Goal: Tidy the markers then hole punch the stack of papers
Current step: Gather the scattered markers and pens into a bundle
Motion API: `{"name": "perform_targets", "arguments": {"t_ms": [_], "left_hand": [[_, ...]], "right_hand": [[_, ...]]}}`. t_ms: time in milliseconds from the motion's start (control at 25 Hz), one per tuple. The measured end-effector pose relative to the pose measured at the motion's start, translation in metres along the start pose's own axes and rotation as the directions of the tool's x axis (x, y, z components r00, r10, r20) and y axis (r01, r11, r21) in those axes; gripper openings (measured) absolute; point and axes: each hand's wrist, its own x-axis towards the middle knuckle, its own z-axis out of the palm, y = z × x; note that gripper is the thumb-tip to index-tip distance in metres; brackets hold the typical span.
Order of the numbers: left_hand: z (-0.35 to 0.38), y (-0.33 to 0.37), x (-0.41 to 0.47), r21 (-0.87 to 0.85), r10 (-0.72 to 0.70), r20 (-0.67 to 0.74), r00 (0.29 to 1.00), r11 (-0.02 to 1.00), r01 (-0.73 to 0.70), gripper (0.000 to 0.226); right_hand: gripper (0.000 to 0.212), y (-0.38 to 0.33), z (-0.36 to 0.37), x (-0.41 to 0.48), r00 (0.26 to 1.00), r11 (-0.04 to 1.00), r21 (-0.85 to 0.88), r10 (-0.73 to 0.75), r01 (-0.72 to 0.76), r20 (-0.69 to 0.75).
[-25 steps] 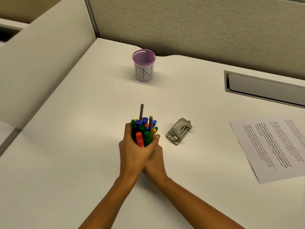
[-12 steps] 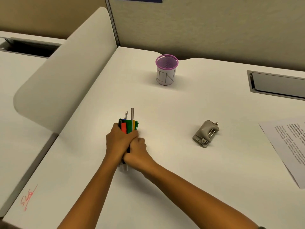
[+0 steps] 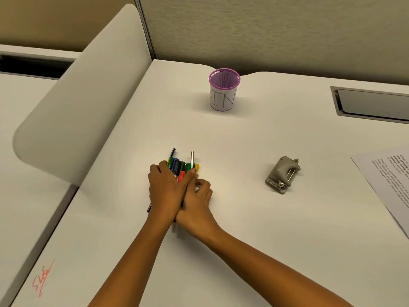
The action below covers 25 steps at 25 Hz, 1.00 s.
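We see even, soft overhead light on pale surface (image 3: 254, 218); faint shadows beneath forearms and beside cup (image 3: 224, 89). No glare. Slight motion blur at surface's left edge; wide-angle bending at frame edges.

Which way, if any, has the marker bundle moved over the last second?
Yes. The marker bundle shifted left, away from the hole punch; it now sits left of the pink cup.
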Motion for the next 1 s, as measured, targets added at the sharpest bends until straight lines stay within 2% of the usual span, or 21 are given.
{"name": "perform_targets", "arguments": {"t_ms": [120, 320, 680, 1000], "left_hand": [[-0.002, -0.002, -0.003, -0.003, -0.005, 0.007, 1.000, 1.000, 0.005, 0.070], [-0.007, -0.011, -0.010, 0.017, -0.009, -0.004, 1.000, 1.000, 0.009, 0.066], [-0.016, -0.029, -0.011, 0.023, 0.028, -0.023, 0.999, 0.999, -0.027, 0.056], [-0.017, -0.030, -0.008, -0.060, 0.006, -0.035, 0.999, 0.998, -0.008, 0.058]], "right_hand": [[0.073, 0.001, 0.004, -0.001, 0.994, 0.977, 0.208, 0.074, -0.057, -0.077], [0.092, 0.003, 0.007, -0.001, 0.987, 0.998, 0.057, 0.017, -0.008, -0.159], [0.065, 0.009, 0.006, 0.005, 0.959, 0.998, 0.010, -0.061, 0.066, -0.275], [0.060, 0.009, 0.002, 0.020, 0.947, 0.998, 0.043, -0.034, 0.050, -0.320]]}}
